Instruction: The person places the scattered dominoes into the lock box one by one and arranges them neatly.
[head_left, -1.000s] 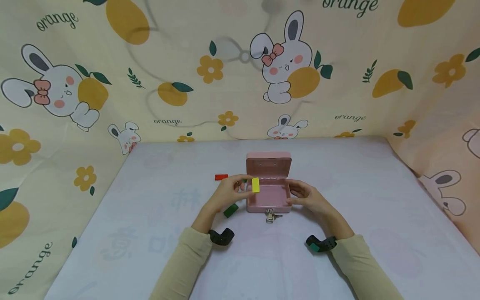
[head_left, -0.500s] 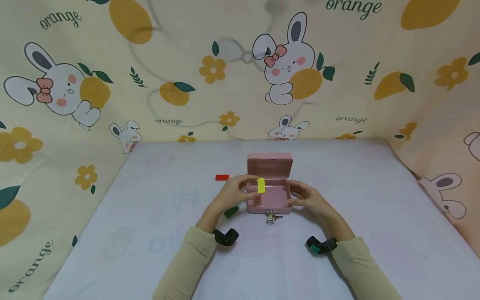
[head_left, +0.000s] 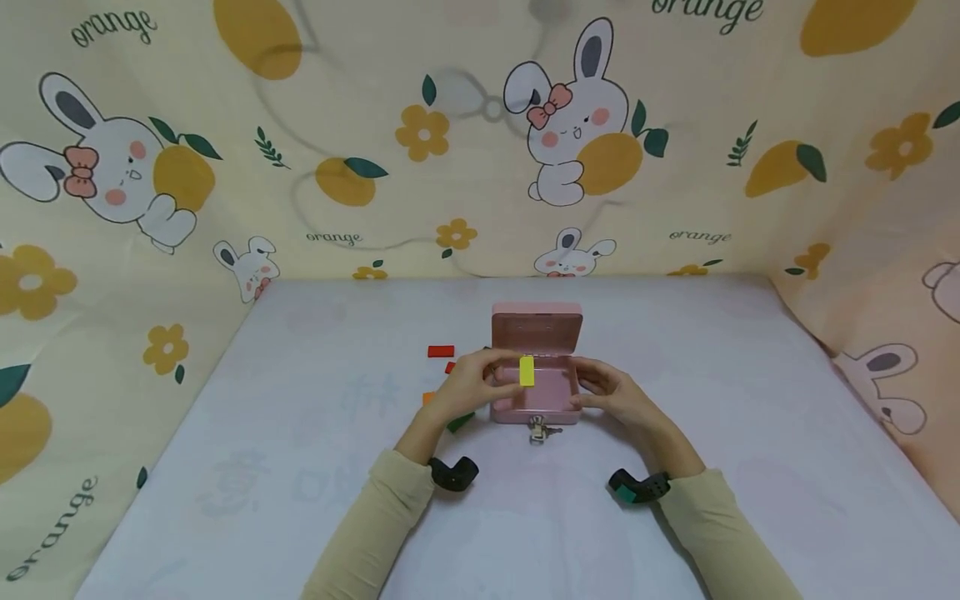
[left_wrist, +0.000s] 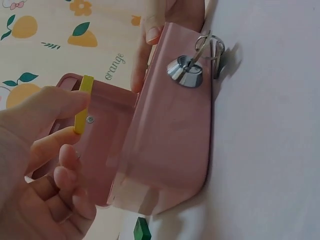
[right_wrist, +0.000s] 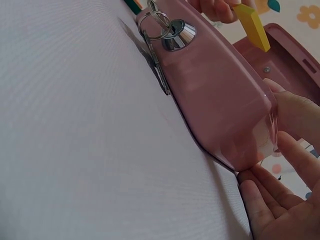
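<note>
Left sleeve: beige [head_left: 367, 525], cuff at the wrist.
Orange block: orange piece [head_left: 428, 398] on the white tabletop [head_left: 285, 467], mostly hidden by the left forearm.
Red blocks: flat red rectangular block [head_left: 441, 351] lying farther back; a second red piece [head_left: 450, 367] just nearer, partly covered by the left hand.
Left wrist camera: black curved unit [head_left: 453, 474].
Green block: green rectangular block [head_left: 459, 423] flat on the tabletop, near the box's left side, partly covered.
Left hand: [head_left: 472, 385] pinches the yellow block between thumb and finger; other fingers curl toward the palm in the left wrist view.
Yellow block: small flat yellow rectangular block [head_left: 527, 371], held clear of the floor of the box, above its opening.
Box: pink glossy rectangular box [left_wrist: 170, 130] on the tabletop, hinged lid [head_left: 536, 333] raised at the back.
Lock: round silver lock [left_wrist: 185, 72] on the front wall, one key in it, ring and second key hanging.
Right hand: [head_left: 611, 387] grips the box's right end, thumb at the rim, fingers along the side and bottom corner.
Right wrist camera: black, green patch [head_left: 637, 486].
Right sleeve: beige too [head_left: 727, 533].
</note>
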